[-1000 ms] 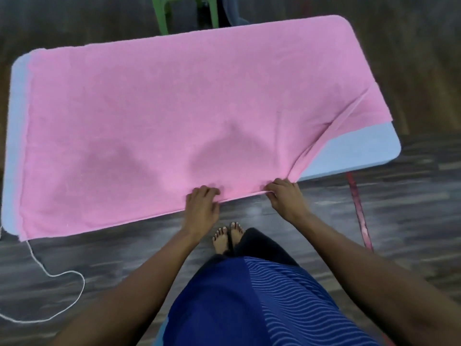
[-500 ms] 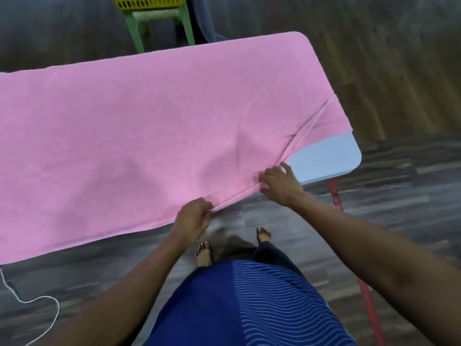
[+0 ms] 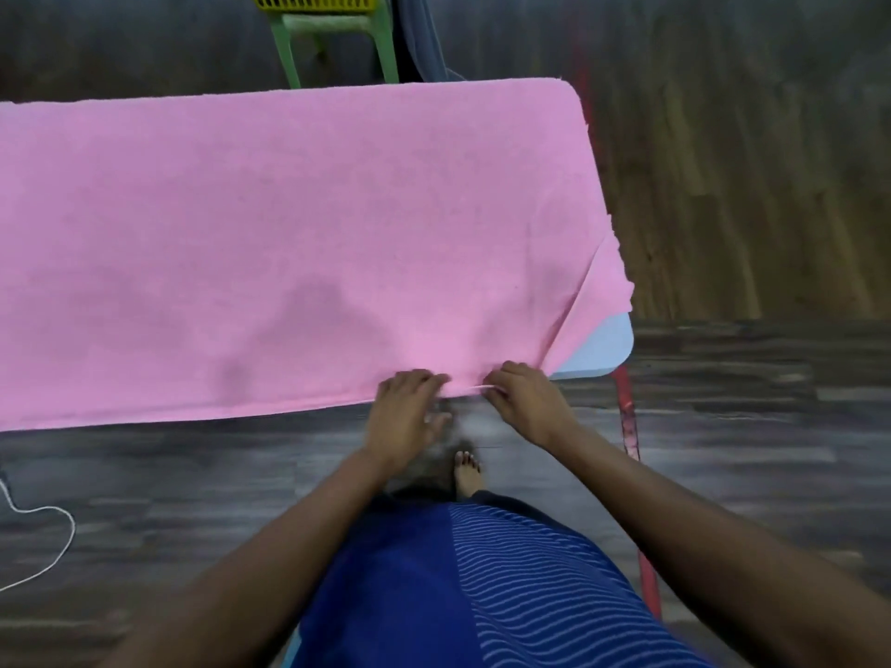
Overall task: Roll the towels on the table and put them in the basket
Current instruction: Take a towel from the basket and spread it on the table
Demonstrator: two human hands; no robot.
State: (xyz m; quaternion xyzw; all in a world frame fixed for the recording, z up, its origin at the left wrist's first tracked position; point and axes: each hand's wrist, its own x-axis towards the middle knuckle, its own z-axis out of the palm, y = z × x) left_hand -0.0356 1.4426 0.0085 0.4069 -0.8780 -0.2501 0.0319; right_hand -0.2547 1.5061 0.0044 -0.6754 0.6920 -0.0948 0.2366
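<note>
A large pink towel [image 3: 289, 224] lies spread flat over the light blue table [image 3: 602, 344], covering nearly all of it. Its near right corner is folded over, leaving the table corner bare. Both of my hands are at the towel's near edge, close together. My left hand [image 3: 410, 412] is blurred, with its fingers curled over the hem. My right hand [image 3: 525, 397] pinches the hem just right of it, beside the fold. The yellow basket [image 3: 313, 0] sits on a green stool [image 3: 332, 26] behind the table.
A grey cloth [image 3: 419, 36] hangs beside the stool. A red table leg [image 3: 627, 417] stands at the near right corner. A white cord [image 3: 48, 518] lies on the dark wooden floor at left. My bare foot [image 3: 466, 470] is under the table edge.
My hands have slid right along the near hem and come closer together. The towel now covers more of the near right corner. The view has shifted, bringing the basket in.
</note>
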